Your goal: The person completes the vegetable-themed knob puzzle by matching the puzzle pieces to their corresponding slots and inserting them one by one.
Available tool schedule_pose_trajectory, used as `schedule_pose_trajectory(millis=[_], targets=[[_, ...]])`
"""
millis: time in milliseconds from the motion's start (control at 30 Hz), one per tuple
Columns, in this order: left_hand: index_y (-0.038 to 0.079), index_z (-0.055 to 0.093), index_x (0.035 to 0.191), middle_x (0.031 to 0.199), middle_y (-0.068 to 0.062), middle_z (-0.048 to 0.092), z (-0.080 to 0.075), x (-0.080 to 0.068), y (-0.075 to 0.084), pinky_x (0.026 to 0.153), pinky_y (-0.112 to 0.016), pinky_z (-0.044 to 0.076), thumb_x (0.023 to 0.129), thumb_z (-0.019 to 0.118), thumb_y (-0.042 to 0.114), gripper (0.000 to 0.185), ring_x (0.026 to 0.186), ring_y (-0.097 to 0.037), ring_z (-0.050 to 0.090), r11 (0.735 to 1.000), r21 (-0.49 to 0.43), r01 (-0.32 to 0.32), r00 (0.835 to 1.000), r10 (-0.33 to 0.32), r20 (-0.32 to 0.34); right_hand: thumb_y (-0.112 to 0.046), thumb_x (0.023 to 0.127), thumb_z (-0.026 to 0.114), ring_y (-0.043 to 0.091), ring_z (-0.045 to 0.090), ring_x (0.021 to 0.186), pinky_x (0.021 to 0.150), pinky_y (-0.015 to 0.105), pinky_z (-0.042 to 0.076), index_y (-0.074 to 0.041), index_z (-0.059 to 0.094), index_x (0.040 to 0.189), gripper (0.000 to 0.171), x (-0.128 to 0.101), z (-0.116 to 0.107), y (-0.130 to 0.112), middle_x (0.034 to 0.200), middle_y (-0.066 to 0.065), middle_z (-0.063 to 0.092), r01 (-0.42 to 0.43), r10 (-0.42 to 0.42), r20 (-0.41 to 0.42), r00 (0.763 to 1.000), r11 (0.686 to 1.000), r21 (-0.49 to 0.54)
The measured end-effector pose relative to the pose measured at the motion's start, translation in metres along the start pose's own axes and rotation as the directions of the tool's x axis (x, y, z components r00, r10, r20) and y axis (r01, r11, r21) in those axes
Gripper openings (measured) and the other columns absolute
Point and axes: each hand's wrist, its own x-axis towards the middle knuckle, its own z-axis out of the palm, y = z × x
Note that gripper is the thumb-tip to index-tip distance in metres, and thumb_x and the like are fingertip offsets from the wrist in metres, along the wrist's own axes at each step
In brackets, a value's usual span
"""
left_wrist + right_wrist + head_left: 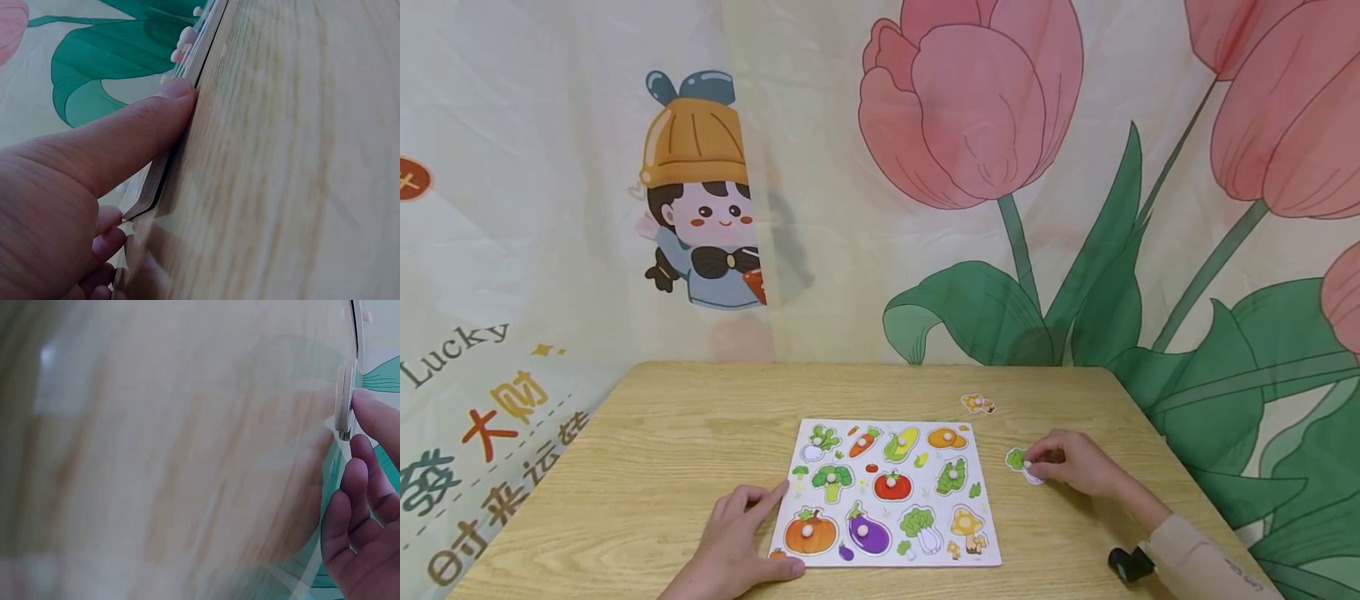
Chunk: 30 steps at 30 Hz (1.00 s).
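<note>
A white puzzle board (865, 561) printed with vegetables lies flat on the table, several knobbed pieces such as an eggplant (868, 533) and a tomato (892, 486) sitting in it. My left hand (737, 542) rests at its near left corner, thumb along the near edge and fingers at the left edge. Right of the board, my right hand (1078, 462) pinches a bok choy puzzle piece (1016, 458), which is close to the tabletop; whether it touches is unclear. The bok choy recess (917, 525) and mushroom recess (967, 523) on the board show no knobs.
A loose mushroom piece (976, 403) lies beyond the board's far right corner. The wooden table (625, 467) extends around the board to a printed cloth backdrop (820, 167). A black object (1129, 565) shows beside my right wrist.
</note>
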Motion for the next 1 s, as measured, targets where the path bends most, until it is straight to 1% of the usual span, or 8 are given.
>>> schedule_pose_trajectory(millis=[233,500,700,800,1000], targets=[[0.017,0.049,0.161,0.14,-0.01,0.047,0.001,0.0,-0.001,0.107,-0.059,0.037,0.065,0.095,0.065,0.117,0.128,-0.034,0.039,1.0,-0.001,0.003,1.0,-0.003,0.003,-0.018,0.095,0.082,0.012,0.052,0.082,0.07,0.024,0.045,-0.02,0.083,0.104,0.01,0.0,0.002,-0.005,0.095,-0.008,0.067,0.001,-0.001,-0.006,1.0,1.0,-0.026],[0.016,0.048,0.161,0.141,-0.01,0.047,0.001,-0.001,-0.001,0.107,-0.06,0.037,0.065,0.095,0.064,0.117,0.128,-0.035,0.039,1.0,-0.003,0.008,1.0,-0.008,0.002,-0.02,0.096,0.081,0.008,0.051,0.075,0.063,0.024,0.044,-0.018,0.083,0.105,0.01,-0.002,0.001,-0.026,0.087,-0.008,0.062,0.047,-0.047,-0.002,0.999,0.998,-0.042],[0.016,0.048,0.161,0.141,-0.011,0.047,0.001,-0.001,-0.001,0.108,-0.062,0.037,0.065,0.094,0.064,0.117,0.128,-0.035,0.039,1.0,-0.007,0.011,1.0,-0.011,0.007,-0.02,0.096,0.081,0.008,0.051,0.074,0.063,0.024,0.044,-0.018,0.083,0.105,0.01,-0.002,0.003,-0.04,0.088,-0.008,0.063,0.072,-0.072,0.009,0.997,0.997,-0.017],[0.016,0.048,0.162,0.142,-0.011,0.046,0.001,0.0,0.0,0.109,-0.062,0.036,0.065,0.095,0.064,0.117,0.128,-0.035,0.039,1.0,-0.011,0.016,1.0,-0.016,0.01,-0.02,0.096,0.081,0.008,0.051,0.075,0.064,0.024,0.044,-0.018,0.083,0.105,0.01,-0.002,0.005,-0.045,0.088,-0.009,0.064,0.081,-0.081,0.009,0.997,0.996,-0.022],[0.016,0.048,0.161,0.14,-0.01,0.047,0.0,-0.001,0.002,0.108,-0.061,0.037,0.065,0.095,0.063,0.116,0.128,-0.034,0.039,1.0,-0.006,0.008,1.0,-0.008,0.003,-0.021,0.095,0.082,0.01,0.052,0.076,0.065,0.024,0.044,-0.02,0.084,0.104,0.01,-0.002,0.009,-0.058,0.089,-0.009,0.065,0.063,-0.063,0.02,0.998,0.998,-0.004]])
